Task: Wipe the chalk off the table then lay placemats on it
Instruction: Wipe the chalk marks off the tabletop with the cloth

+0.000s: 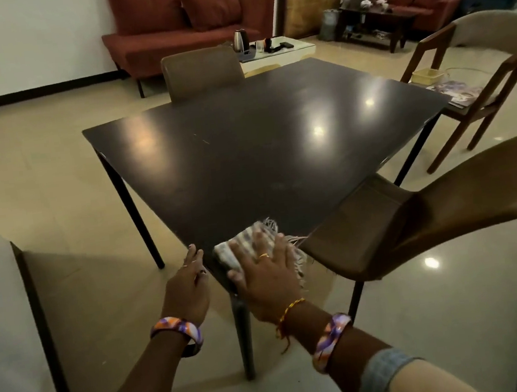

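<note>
A dark, glossy table point(261, 144) fills the middle of the view. At its near corner lies a checked, fringed cloth point(250, 245). My right hand point(267, 273) presses flat on the cloth with fingers spread, its thumb at the table's edge. My left hand point(188, 284) rests against the left edge of the same corner, fingers extended, holding nothing. Faint pale marks point(204, 141) show on the tabletop's left half. On the wooden chair at the right lie patterned mats point(456, 94).
A brown chair point(414, 216) stands close at the right of the corner, another brown chair point(202, 71) at the far side. The wooden chair point(488, 79) also carries a yellow tray point(427, 76). Red sofas and low tables stand behind.
</note>
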